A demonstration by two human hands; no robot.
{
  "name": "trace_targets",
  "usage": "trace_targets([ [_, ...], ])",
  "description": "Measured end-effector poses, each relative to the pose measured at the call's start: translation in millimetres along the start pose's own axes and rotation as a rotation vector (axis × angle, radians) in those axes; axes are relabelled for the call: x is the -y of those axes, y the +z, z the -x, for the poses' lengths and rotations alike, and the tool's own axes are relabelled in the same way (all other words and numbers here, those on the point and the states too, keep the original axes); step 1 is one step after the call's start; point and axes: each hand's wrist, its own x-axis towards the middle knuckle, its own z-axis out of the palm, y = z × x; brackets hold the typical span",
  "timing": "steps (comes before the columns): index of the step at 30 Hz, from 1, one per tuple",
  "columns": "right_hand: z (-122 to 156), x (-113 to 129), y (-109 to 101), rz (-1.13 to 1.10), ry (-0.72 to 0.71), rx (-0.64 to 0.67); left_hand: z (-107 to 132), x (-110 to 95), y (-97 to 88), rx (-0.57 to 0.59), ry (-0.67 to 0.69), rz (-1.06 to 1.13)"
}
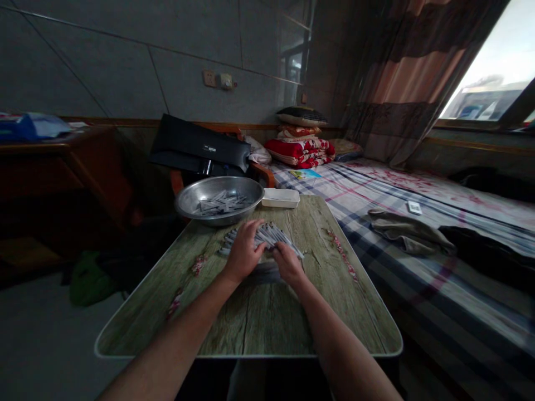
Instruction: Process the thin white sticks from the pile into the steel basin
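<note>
The left hand (243, 250) and right hand (288, 263) are cupped close together, gripping a bundle of slender grey parts (270, 235) on the worktop (251, 323), just before a steel basin (188, 205).

Batch of slender grey rods (267, 235), exact type too small to confirm, lies flat and closely side by side under and between the left fingers (251, 238) and right fingers (285, 254). Rounded ends protrude in a staggered row beyond the left fingers; opposite tips run out just past the right fingers. Further matching rods (221, 203) lie in a loose, crossed heap inside a steel basin (221, 181), ahead of the fingers and well apart from them.
</note>
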Motion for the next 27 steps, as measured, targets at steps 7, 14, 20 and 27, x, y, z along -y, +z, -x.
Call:
trace_targets([
  [7,4.3,12.7,0.5,-0.689,0.302,0.189,13.6,-2.9,41.2,0.108,-0.507,0.681],
  [14,4.3,13.0,1.3,-0.633,0.366,0.208,16.5,-5.6,66.6,-0.175,-0.468,0.799],
  [20,3.4,6.3,4.1,-0.484,0.223,0.221,16.0,-1.6,65.4,-0.124,-0.441,0.789],
  [27,6.0,22.0,-2.8,-0.580,0.358,0.281,20.1,5.8,57.2,-0.059,-0.475,0.884],
])
